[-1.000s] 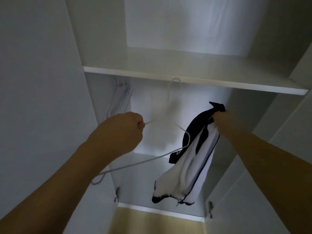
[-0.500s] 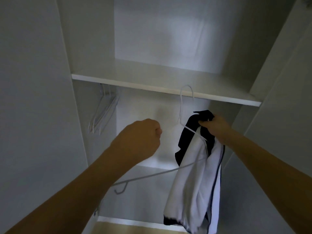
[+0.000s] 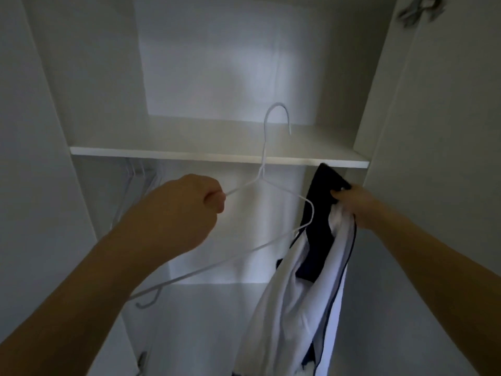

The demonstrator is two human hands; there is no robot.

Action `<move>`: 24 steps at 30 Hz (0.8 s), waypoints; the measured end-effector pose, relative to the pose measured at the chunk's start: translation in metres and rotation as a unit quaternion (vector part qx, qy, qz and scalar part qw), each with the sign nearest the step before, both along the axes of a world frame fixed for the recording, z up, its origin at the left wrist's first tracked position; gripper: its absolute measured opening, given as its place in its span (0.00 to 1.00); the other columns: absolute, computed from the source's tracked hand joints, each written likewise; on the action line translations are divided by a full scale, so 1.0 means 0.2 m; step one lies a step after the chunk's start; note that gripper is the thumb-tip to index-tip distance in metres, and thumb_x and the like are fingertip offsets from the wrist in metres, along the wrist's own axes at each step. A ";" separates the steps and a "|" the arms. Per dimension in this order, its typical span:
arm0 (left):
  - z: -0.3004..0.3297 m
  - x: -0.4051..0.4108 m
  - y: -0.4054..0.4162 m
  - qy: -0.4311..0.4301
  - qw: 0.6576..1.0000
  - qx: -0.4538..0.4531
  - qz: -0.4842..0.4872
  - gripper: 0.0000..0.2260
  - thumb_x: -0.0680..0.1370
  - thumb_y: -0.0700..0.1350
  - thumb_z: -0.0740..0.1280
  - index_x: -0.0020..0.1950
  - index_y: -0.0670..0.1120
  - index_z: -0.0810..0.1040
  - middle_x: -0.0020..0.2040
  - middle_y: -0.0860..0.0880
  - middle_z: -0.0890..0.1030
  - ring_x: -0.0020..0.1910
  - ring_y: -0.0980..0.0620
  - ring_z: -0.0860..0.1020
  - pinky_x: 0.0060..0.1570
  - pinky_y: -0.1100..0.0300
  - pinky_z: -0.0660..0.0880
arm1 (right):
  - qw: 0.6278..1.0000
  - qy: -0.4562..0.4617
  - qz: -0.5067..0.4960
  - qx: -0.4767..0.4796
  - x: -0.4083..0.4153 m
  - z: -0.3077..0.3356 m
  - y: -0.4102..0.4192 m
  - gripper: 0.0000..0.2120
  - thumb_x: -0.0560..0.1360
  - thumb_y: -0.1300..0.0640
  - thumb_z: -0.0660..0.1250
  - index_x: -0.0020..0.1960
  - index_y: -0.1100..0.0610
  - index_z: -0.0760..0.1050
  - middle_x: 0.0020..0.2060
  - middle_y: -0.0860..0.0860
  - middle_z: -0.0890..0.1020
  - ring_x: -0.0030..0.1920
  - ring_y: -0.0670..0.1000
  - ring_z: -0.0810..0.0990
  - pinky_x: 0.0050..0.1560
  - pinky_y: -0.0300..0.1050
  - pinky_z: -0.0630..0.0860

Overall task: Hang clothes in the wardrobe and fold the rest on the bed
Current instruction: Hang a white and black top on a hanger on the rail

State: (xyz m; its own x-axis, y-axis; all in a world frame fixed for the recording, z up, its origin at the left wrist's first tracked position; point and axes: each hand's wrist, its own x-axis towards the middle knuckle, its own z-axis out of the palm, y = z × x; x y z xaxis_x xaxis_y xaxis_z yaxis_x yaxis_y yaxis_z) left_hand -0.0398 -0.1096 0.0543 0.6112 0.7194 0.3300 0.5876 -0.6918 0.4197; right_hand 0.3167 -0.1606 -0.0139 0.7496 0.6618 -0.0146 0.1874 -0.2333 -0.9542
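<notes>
Nearest the camera, two bare forearms reach up into an open wardrobe (image 3: 433, 104). The left hand (image 3: 179, 210) is curled into a fist around one sloping arm of a white wire hanger (image 3: 271, 187), pinching the wire between thumb and forefinger. The right hand (image 3: 357, 203) grips the top of a garment (image 3: 292, 308) by a bunched fold of its dark part.

The garment is mostly white cloth with a navy or black upper panel and thin dark piping along its edges. It hangs limp from the right hand, in front of the lower compartment's right side, and its lower end runs out of view at the bottom. The hanger's right shoulder bend lies just beside the dark panel; whether the wire has entered the cloth cannot be told. Its long bottom wire slants down to the left behind the left forearm, ending in a small bend.

Farther in, the hanger's hook stands upright in front of the white shelf (image 3: 217, 154). Below the shelf at the left, spare hangers (image 3: 135, 177) hang in shadow.

Compared with half a second ago, the left hand has closed on the hanger, which now stands higher, and the shelf sits lower in view.
</notes>
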 end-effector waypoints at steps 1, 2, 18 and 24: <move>-0.01 0.01 -0.02 0.001 1.000 0.000 -0.007 0.12 0.82 0.46 0.57 0.43 0.51 0.78 0.30 0.54 0.71 0.29 0.57 0.70 0.29 0.62 0.62 | 1.000 -0.002 -0.001 -0.005 0.00 -0.01 0.00 0.15 0.79 0.58 0.64 0.62 0.66 0.74 0.48 0.61 0.81 0.44 0.58 0.79 0.47 0.49 0.74; -0.02 0.02 -0.03 0.003 1.000 -0.003 -0.013 0.12 0.82 0.46 0.57 0.44 0.51 0.78 0.30 0.54 0.70 0.28 0.57 0.69 0.29 0.63 0.61 | 1.000 -0.001 0.001 -0.008 -0.02 -0.03 0.00 0.16 0.79 0.57 0.64 0.62 0.65 0.74 0.52 0.62 0.80 0.48 0.59 0.79 0.50 0.50 0.74; 0.05 -0.04 0.06 -0.095 0.989 -0.110 -0.004 0.15 0.80 0.46 0.61 0.35 0.49 0.79 0.19 0.55 0.71 0.17 0.60 0.69 0.19 0.69 0.63 | 0.998 0.018 0.048 0.044 -0.04 0.07 0.02 0.17 0.79 0.50 0.63 0.64 0.58 0.72 0.58 0.56 0.79 0.55 0.55 0.78 0.56 0.48 0.73; -0.03 0.04 0.02 -0.046 0.990 -0.126 -0.030 0.15 0.81 0.45 0.60 0.36 0.49 0.78 0.18 0.56 0.69 0.17 0.61 0.67 0.19 0.71 0.61 | 0.987 0.122 0.060 0.084 -0.03 0.08 0.02 0.16 0.81 0.53 0.60 0.65 0.61 0.71 0.44 0.53 0.80 0.40 0.51 0.78 0.42 0.43 0.76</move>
State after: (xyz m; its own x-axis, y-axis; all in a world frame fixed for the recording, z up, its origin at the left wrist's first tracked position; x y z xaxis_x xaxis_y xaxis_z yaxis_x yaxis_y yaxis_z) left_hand -0.0309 -0.1055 0.0493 0.6304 0.7500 0.2003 0.5006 -0.5900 0.6335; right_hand 0.3104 -0.1571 0.0027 0.6526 0.7547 -0.0676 -0.0368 -0.0575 -0.9977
